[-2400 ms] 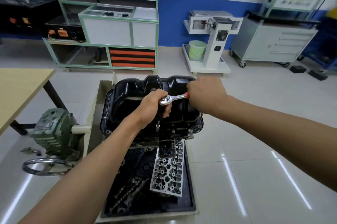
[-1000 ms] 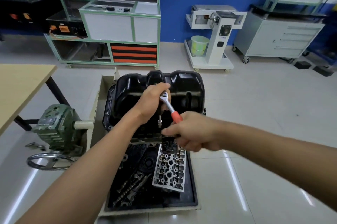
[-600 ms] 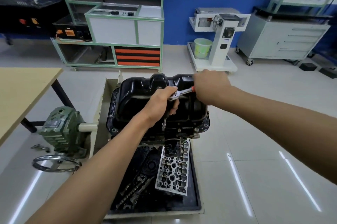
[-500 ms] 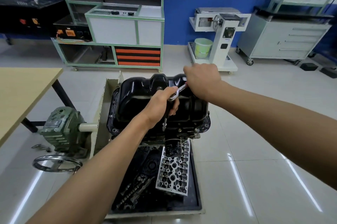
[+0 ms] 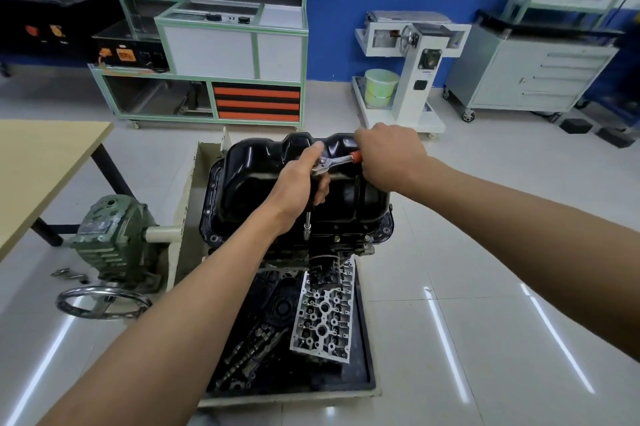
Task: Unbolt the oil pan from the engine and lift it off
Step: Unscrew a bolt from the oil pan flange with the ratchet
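The left hand curls round the head of the ratchet, steadying its socket on the near rim of the oil pan (seated bolted atop the engine). The right hand grips the orange handle; unbolting looks under way, and the next move calls for a steady swing.
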Motion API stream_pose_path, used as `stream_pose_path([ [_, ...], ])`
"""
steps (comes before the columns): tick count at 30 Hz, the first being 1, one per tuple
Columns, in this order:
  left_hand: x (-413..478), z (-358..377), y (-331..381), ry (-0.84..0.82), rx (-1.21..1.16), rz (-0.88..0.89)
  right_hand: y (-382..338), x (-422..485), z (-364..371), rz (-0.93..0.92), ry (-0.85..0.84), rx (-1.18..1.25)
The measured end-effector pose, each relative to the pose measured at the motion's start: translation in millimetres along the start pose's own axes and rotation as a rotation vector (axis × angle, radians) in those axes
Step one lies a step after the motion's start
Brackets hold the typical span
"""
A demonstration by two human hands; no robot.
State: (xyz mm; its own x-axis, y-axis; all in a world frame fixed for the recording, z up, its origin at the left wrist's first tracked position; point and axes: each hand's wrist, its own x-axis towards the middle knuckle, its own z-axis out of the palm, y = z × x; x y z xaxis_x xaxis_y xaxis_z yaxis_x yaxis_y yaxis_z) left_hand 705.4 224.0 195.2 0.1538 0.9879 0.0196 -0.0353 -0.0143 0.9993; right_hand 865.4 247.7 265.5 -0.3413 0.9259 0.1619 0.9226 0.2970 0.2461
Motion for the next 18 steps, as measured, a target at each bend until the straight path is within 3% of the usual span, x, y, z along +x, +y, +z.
stream_pose_path([
  [5, 2.8, -1.8, 1.5, 0.045, 0.008, -0.01, -20.7, -62.7, -4.1, 0.089, -0.149, 0.329],
  [10, -1.0, 5.7, 4.2, 0.009, 0.026, -0.016, -61.8, -91.3, -12.0, 0.237, -0.49, 1.1],
  [13, -3.7, 5.4, 6.9, -0.005, 0.013, -0.025, -77.7, -91.5, -10.3, 0.351, -0.6, 1.376],
  [15, -5.6, 2.1, 7.2, 0.01, -0.007, -0.029, -73.2, -88.0, -10.3, 0.36, -0.614, 1.396],
  [18, -7.2, -3.6, 7.6, -0.016, 0.026, -0.004, -51.5, -79.8, -11.5, 0.213, -0.504, 1.005],
])
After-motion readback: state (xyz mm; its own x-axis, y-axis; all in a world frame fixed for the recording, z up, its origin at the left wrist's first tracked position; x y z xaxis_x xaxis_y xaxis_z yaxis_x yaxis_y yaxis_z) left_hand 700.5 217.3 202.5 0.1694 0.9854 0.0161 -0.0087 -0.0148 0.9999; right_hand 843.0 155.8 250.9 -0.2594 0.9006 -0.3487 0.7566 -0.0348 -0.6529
